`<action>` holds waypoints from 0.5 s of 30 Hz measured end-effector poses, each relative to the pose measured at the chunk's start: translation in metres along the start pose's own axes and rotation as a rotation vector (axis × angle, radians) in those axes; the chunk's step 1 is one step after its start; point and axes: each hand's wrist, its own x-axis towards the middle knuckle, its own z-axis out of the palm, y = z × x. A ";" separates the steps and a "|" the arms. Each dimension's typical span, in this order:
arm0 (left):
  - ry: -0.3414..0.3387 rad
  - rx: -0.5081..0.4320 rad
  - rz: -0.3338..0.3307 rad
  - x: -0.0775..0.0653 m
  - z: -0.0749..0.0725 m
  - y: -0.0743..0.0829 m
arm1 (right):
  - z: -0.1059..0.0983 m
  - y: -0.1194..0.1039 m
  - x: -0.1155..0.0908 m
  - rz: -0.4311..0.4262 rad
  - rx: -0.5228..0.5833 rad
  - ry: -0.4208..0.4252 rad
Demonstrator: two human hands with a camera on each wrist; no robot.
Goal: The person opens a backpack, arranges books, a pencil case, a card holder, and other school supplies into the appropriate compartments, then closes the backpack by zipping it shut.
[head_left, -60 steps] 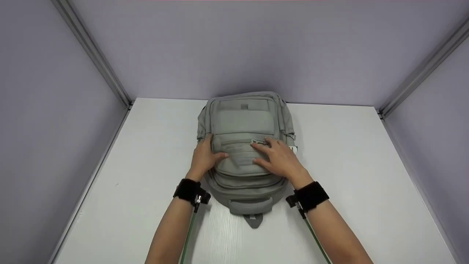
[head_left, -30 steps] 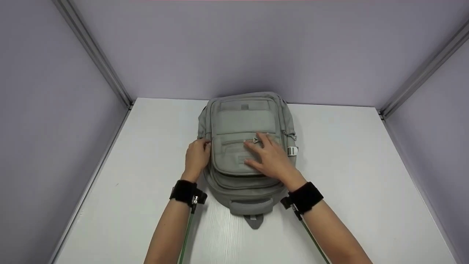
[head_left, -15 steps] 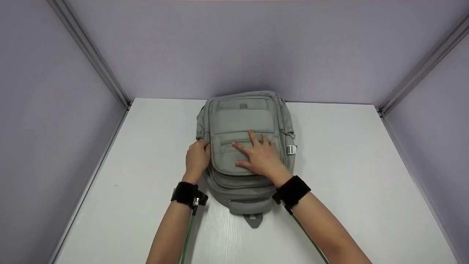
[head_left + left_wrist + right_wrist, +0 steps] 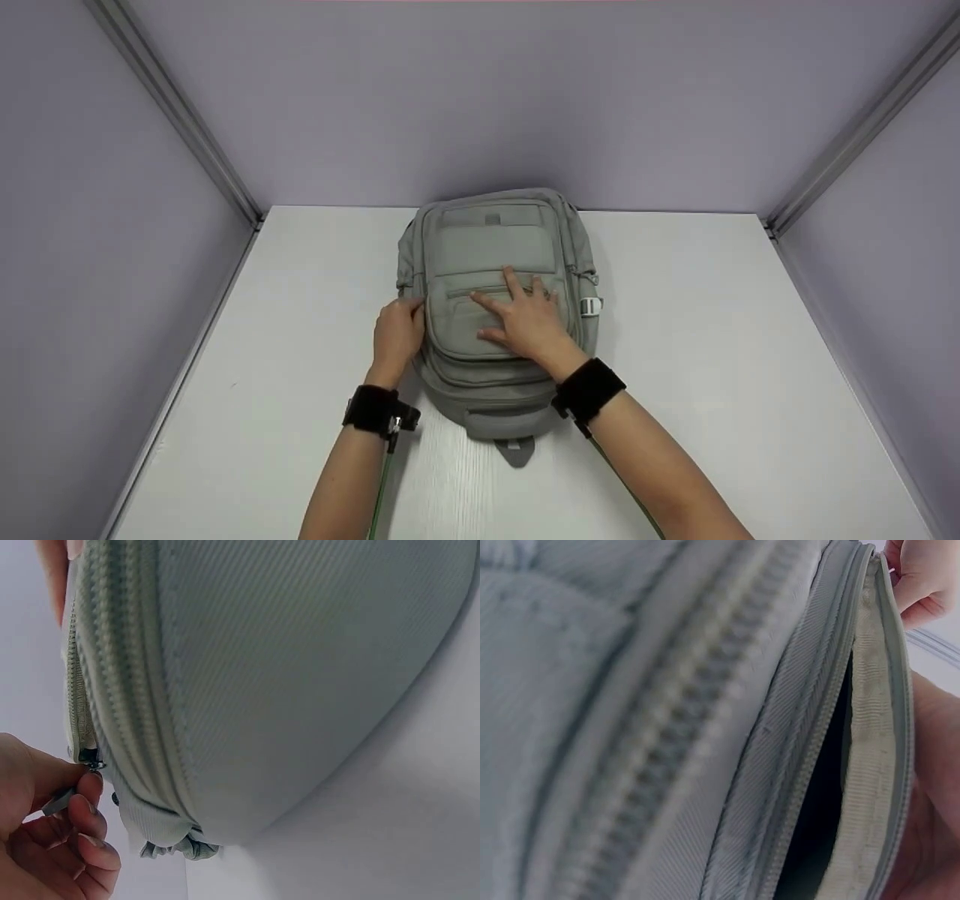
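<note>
A grey-green backpack (image 4: pixel 491 247) lies front side up, its top carry handle (image 4: pixel 510 423) towards me. At the bag's left side my left hand (image 4: pixel 397 337) pinches a dark zipper pull (image 4: pixel 58 801) between thumb and curled fingers, as the left wrist view shows. The slider sits at the end of an unzipped stretch of a front pocket. My right hand (image 4: pixel 529 319) lies spread over the front panel, fingers straight, across the small zipped pocket there. In the right wrist view the pocket's opening (image 4: pixel 817 840) gapes, with a pale tape edge (image 4: pixel 866 750) beside it.
The white table (image 4: pixel 690 337) extends on both sides of the bag. A pale panel wall (image 4: pixel 480 97) stands right behind it, with side walls left and right. A white buckle (image 4: pixel 591 307) hangs at the bag's right side. Green cables run from both wrist bands.
My left hand has shifted from resting over the front panel's edge to pinching the zipper pull at the left side. My right hand has slid left across the front panel and flattened.
</note>
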 end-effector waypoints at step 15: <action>-0.069 0.040 0.040 -0.019 -0.011 0.005 | -0.002 0.002 0.008 0.020 -0.012 0.015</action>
